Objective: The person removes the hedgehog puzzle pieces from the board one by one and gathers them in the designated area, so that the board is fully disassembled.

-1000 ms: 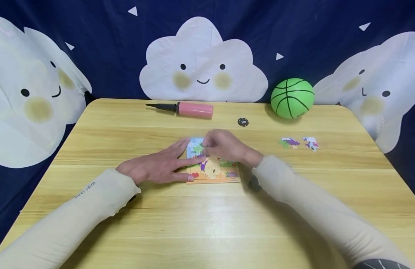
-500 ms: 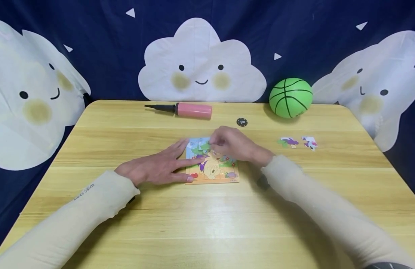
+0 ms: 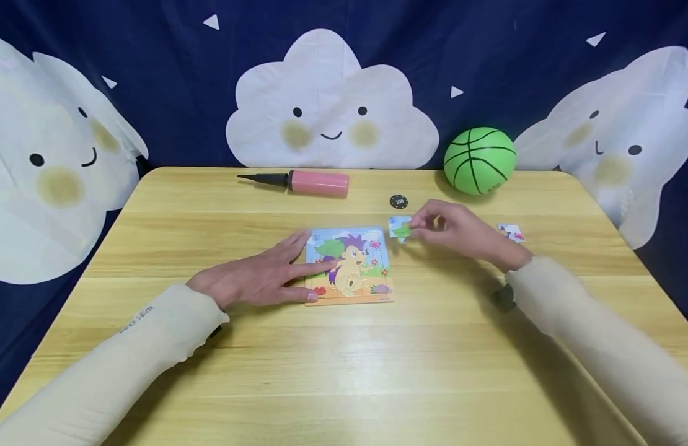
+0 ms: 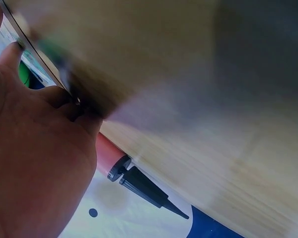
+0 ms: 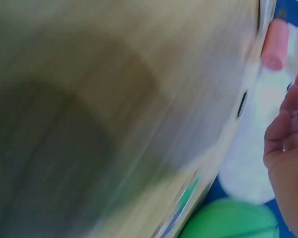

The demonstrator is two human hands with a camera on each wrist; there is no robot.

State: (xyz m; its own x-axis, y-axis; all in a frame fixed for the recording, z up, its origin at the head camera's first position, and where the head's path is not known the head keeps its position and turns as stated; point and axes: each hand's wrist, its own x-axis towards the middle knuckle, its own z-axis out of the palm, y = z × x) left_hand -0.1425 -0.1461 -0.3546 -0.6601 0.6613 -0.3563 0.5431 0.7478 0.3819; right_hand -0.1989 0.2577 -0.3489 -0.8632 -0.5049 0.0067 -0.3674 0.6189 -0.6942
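Note:
A cartoon hedgehog jigsaw puzzle (image 3: 355, 272) in a flat tray lies near the middle of the table. My left hand (image 3: 260, 275) rests at its left side, fingers spread, with fingertips on the tray's edge and picture. To the right of the tray, my right hand (image 3: 455, 229) pinches a blue puzzle piece (image 3: 398, 228) with a green leaf on it, held above the table. A loose puzzle piece (image 3: 511, 233) lies just beyond that hand. The green and purple piece (image 5: 186, 196) is covered by the hand in the head view but shows in the right wrist view.
Along the back of the wooden table (image 3: 333, 365) lie a pink hand pump (image 3: 320, 184) with a black nozzle, a black poker chip (image 3: 398, 201) marked 100 and a green ball (image 3: 480, 161). A dark blue cloth with clouds (image 3: 333, 99) hangs behind.
My right hand has lifted the leaf piece from the puzzle's upper part and moved right, covering one loose piece. The left hand stays in place.

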